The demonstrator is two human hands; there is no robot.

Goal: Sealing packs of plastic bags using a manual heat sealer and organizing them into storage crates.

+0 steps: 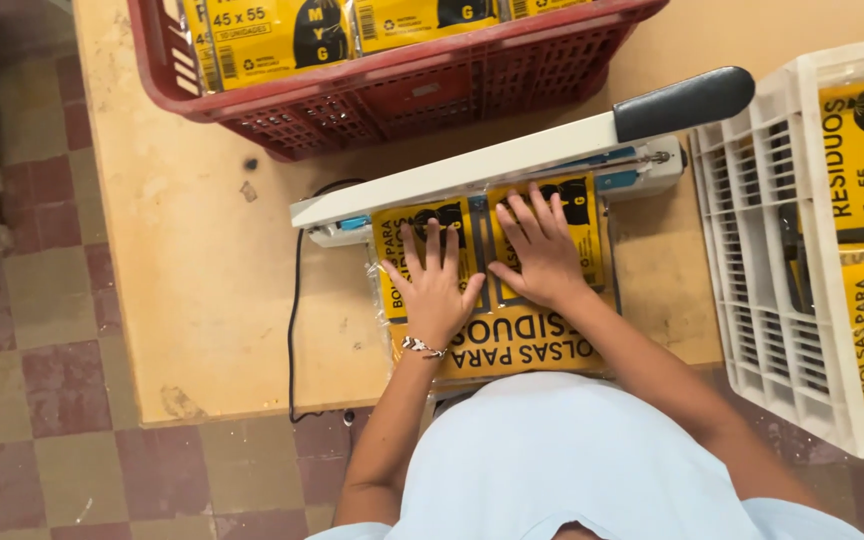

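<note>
Both your hands flat, fingers spread: left hand (435,290) and right hand (544,255) press yellow pack (500,345) at frame centre, top edge under raised sealer arm (472,170). Risk: fingertips sit close to sealing bar; arm dropping would likely pinch or burn. Pack skewing would likely give crooked seal.

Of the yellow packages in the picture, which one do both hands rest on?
The yellow package on the table, under the raised sealer arm. The left hand and right hand lie flat on it; the other packages sit in the red crate and white crate.
</note>
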